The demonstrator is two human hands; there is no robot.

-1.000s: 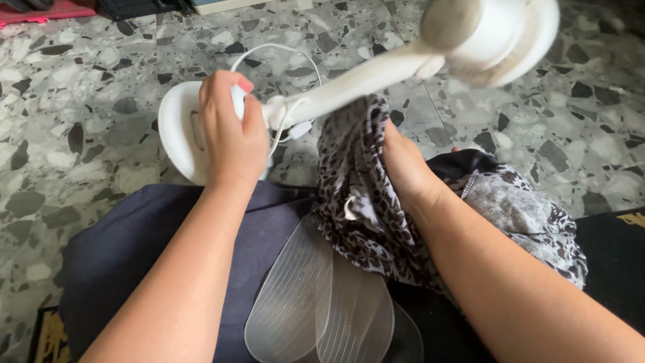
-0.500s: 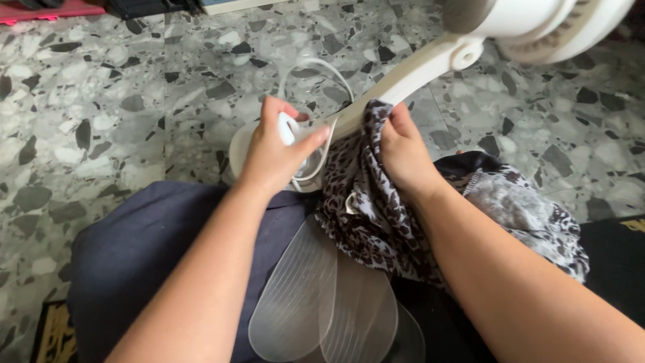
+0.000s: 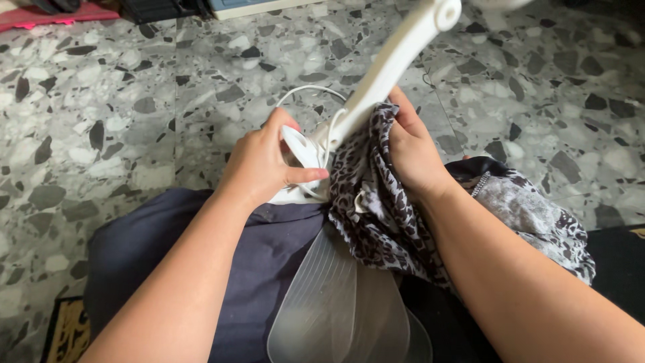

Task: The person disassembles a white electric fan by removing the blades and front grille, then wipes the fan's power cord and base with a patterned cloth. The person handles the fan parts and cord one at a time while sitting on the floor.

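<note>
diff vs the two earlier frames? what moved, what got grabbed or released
The white plastic fan stand swung up and right: its motor head has left the top of the frame and its base turned edge-on toward the lap. The left hand followed, gripping the base throughout. The right hand with the leopard-print cloth slid up the stem. Nothing was let go. The clear fan blade stayed on the lap.
</note>
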